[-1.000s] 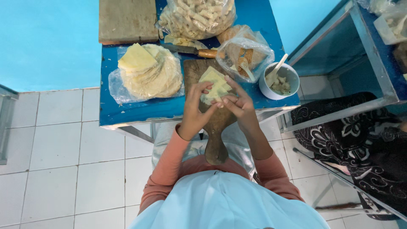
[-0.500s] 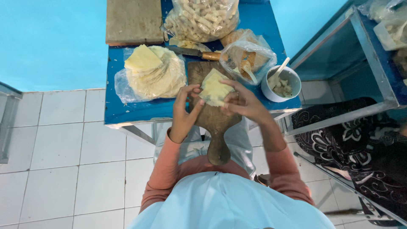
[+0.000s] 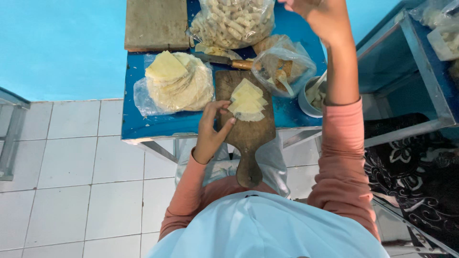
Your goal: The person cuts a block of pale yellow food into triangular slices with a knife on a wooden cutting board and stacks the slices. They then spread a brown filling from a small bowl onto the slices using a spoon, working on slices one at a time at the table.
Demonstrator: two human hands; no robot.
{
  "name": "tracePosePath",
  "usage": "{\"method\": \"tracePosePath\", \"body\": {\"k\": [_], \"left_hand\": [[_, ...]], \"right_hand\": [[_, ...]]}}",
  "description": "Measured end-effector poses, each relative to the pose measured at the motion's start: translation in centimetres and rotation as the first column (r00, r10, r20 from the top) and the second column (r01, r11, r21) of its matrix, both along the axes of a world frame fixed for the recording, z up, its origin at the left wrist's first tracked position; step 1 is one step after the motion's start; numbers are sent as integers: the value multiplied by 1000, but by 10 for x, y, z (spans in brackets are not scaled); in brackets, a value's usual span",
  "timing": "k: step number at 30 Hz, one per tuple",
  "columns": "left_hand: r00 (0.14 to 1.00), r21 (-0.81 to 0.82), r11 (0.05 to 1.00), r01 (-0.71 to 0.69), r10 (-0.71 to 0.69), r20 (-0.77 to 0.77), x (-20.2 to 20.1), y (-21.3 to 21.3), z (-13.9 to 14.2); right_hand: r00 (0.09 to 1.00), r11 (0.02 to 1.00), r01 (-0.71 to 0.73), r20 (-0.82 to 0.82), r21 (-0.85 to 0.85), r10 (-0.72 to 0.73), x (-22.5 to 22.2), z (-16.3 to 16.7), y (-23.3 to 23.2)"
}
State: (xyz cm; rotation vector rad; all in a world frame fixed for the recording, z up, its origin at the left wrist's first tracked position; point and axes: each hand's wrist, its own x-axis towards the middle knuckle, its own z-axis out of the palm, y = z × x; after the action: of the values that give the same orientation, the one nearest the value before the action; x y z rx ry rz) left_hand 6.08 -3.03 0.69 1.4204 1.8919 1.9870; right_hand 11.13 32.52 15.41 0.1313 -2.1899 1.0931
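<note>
A few pale yellow square wrappers lie overlapped on a wooden paddle board at the front of the blue table. My left hand rests at the board's left edge, thumb and fingertips apart and touching the wrappers' left corner. My right hand is raised far over the table's back, beside a clear bag of rolled pieces; its fingers are cut off by the top edge. A larger pile of wrappers sits on plastic to the left of the board.
A knife lies behind the board. A bag of brown filling with a spoon and a small bowl stand at the right. A wooden block sits back left. A blue metal rack stands right, over patterned cloth.
My right hand has let go of the wrappers and risen toward the table's back. The wrappers now lie flat on the board, with only my left hand at their edge.
</note>
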Motion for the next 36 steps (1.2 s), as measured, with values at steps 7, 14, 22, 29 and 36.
{"method": "tracePosePath", "body": {"k": [7,14,22,29,36], "left_hand": [[998,-59,996,-63,62,-17,2,3,-5],[870,-226,891,-395,284,-402,12,20,-15],[805,-284,833,-475,282,-521,21,27,-18],[867,-268,889,-372,231,-441,20,37,-22],[922,-233,937,-260,169,-349,12,41,-16]], "right_hand": [[857,783,426,75,453,-510,67,-32,-46],[661,552,315,239,772,-711,90,-116,-82],[629,387,383,70,839,-774,83,-136,-73],[830,716,516,-67,470,-554,78,-109,-68],[775,626,579,-115,523,-621,69,-116,-57]]}}
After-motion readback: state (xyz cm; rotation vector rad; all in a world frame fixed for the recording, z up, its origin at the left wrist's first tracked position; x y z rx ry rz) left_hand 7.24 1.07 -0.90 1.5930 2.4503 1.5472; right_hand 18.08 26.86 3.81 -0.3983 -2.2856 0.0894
